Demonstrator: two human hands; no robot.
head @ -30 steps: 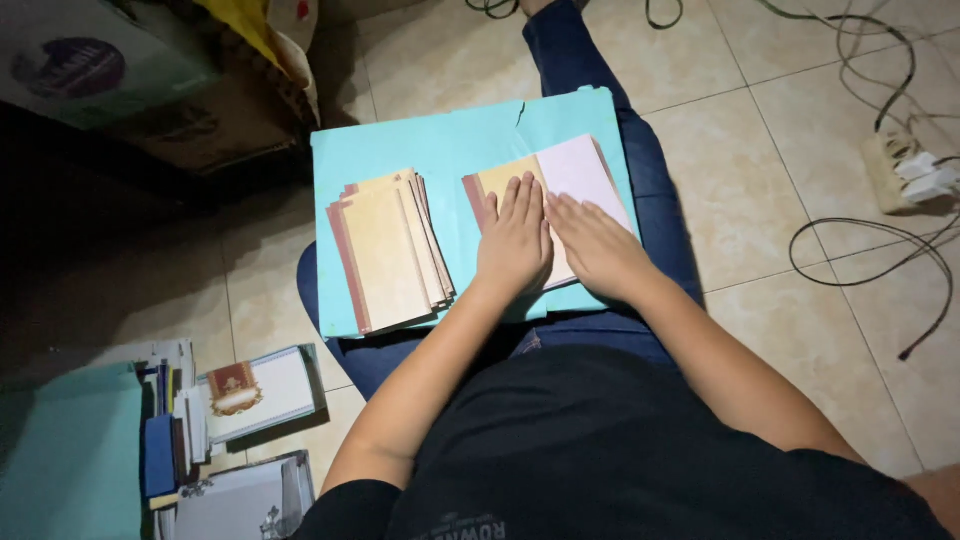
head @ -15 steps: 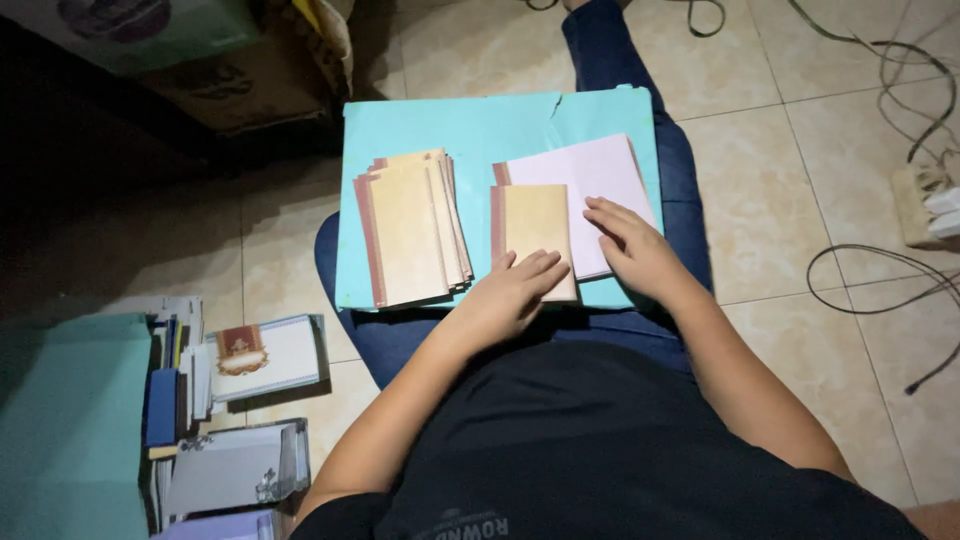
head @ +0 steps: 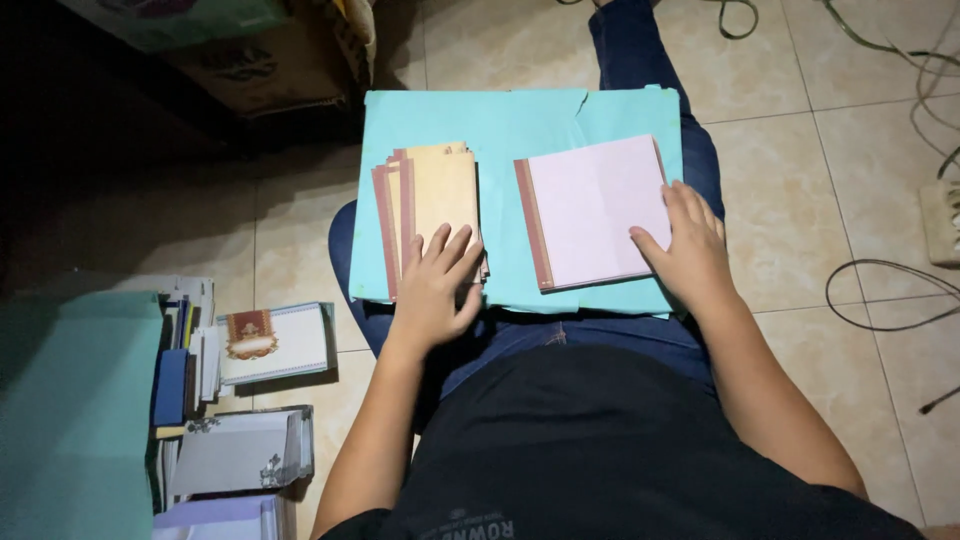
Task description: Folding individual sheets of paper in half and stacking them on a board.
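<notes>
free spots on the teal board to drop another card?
Bare strip on the flat teal board between the fanned tan card stack and the pale pink open card, plus the band above both. Crowded along the near edge, where the left hand and right hand rest.

Both bare forearms reached forward from the black-shirted torso, over the lap in blue jeans. The left hand (head: 435, 290) lay flat, palm down, fingers spread and pointing away from the body. The right hand (head: 690, 250) also lay palm down, fingers together and thumb angled out leftward.
</notes>
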